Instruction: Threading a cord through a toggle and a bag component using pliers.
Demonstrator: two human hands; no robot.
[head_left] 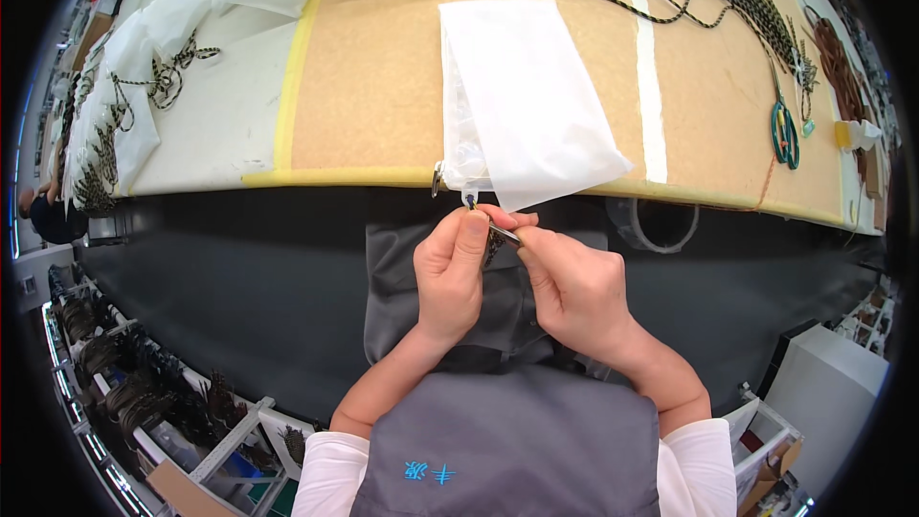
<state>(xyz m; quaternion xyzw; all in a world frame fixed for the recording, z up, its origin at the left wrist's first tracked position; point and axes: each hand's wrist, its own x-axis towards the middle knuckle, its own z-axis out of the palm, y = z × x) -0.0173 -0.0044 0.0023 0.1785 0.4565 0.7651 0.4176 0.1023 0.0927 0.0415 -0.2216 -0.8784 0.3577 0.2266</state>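
Observation:
A folded piece of thin white fabric (pixel 536 96) lies on the table and hangs a little over its near edge. From its near left corner a small pale tab (pixel 469 195) sticks out, with a dark spot in it. Just below that tab my left hand (pixel 454 268) is closed, thumb and forefinger pinching a dark patterned cord (pixel 494 251) whose lower part hangs between my hands. My right hand (pixel 579 282) is closed too, gripping a slim silver metal piece (pixel 505 234) that points toward my left fingertips. Whether this piece belongs to the cord is hidden.
A metal clip (pixel 437 179) sits at the table edge. Black-and-tan cords with metal tips (pixel 751 10) are bunched at the far right, near green-handled scissors (pixel 784 134). White fabric pieces (pixel 144 67) with cords pile up at left. A clear ring (pixel 661 235) hangs under the edge.

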